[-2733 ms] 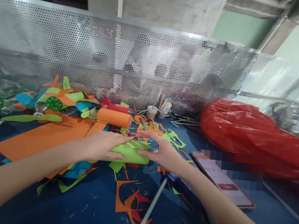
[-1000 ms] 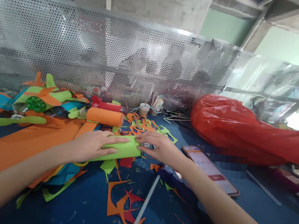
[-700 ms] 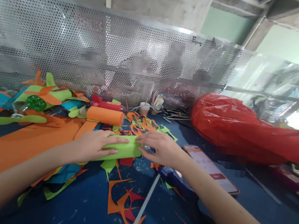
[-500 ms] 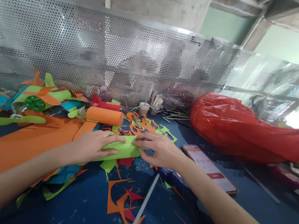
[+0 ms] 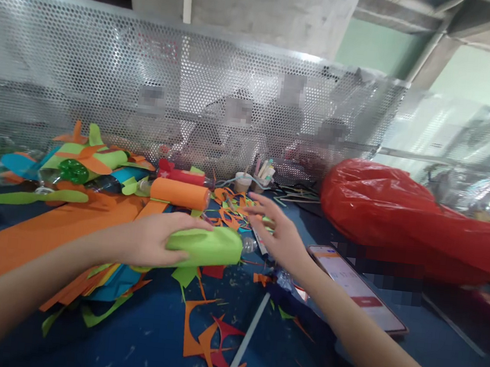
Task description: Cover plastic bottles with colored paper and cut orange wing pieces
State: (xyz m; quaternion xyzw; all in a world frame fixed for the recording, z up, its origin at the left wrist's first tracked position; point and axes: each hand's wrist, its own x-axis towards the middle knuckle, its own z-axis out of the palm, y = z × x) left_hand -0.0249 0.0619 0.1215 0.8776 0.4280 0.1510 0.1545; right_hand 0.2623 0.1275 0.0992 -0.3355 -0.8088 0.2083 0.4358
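Note:
A clear bottle wrapped in green paper [image 5: 209, 248] lies on its side on the blue table, its bare clear end pointing right. My left hand [image 5: 158, 238] is closed round the left part of the wrapped bottle. To the right of the bottle, my right hand [image 5: 277, 231] hovers with its fingers apart, holding nothing. Beneath that hand a long pale object is partly hidden. Just behind the green wrap lies an orange-wrapped bottle [image 5: 180, 193]. Orange and green paper scraps [image 5: 229, 205] are strewn beyond my right fingertips.
Orange sheets [image 5: 47, 233] and decorated bottles [image 5: 94, 159] fill the left side. A phone [image 5: 352, 285] lies right of my right hand, before a red plastic bag [image 5: 382, 215]. A white stick [image 5: 248, 338] lies near the front. Behind a perforated metal screen [image 5: 129, 78] people are visible.
My right hand has let go of the green-wrapped bottle and moved right and slightly up, its fingers spreading. My left hand stays on the bottle, whose clear end now shows. The view has shifted slightly.

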